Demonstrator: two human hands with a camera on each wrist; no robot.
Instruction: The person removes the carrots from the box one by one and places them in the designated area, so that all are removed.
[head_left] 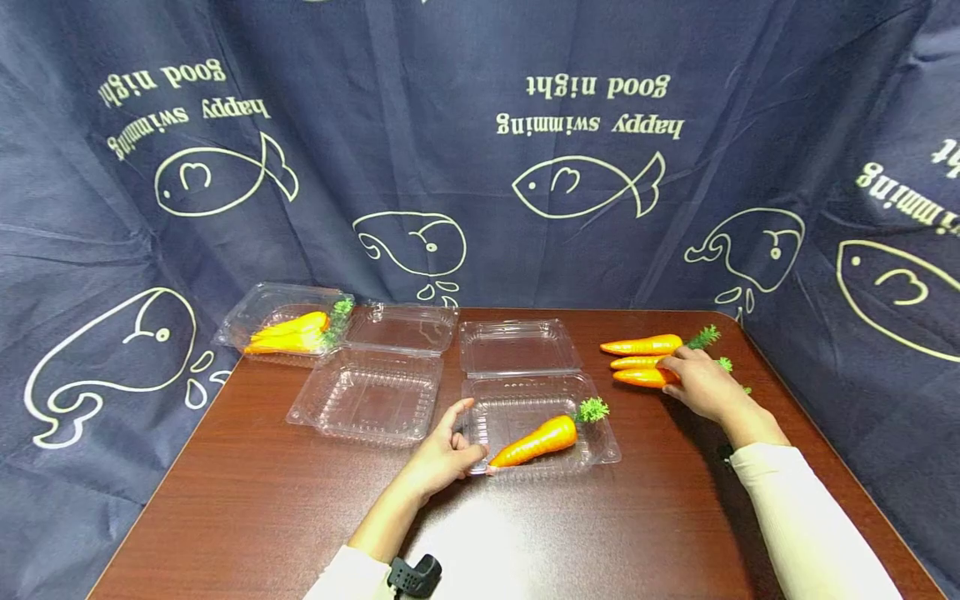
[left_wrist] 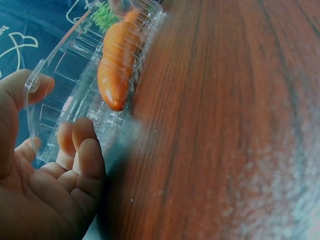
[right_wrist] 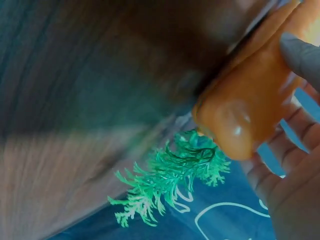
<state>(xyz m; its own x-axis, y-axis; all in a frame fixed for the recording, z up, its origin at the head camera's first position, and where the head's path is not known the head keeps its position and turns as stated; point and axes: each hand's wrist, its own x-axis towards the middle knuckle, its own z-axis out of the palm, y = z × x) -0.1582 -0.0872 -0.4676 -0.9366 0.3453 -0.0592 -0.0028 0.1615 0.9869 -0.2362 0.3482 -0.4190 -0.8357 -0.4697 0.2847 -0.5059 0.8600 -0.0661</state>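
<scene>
A clear plastic clamshell box (head_left: 480,429) lies unfolded in front of me, one toy carrot (head_left: 542,440) with a green top slanting across its base. My left hand (head_left: 442,457) grips the left side of that box; the left wrist view shows its fingers (left_wrist: 90,155) at the rim and corner. To the right, several toy carrots lie side by side, the farthest carrot (head_left: 643,345) apart from my fingers. My right hand (head_left: 705,385) holds a carrot (right_wrist: 240,107) of this group, thumb on one side and fingers on the other. Its leafy top (right_wrist: 170,165) sticks out past the hand.
Left of the box stands another unfolded clear box (head_left: 365,396) with its lid (head_left: 405,327) laid back. Behind it, at the far left corner, a box (head_left: 281,297) contains yellow-orange carrots (head_left: 288,336). A dark blue printed curtain (head_left: 480,150) borders the brown table (head_left: 600,533).
</scene>
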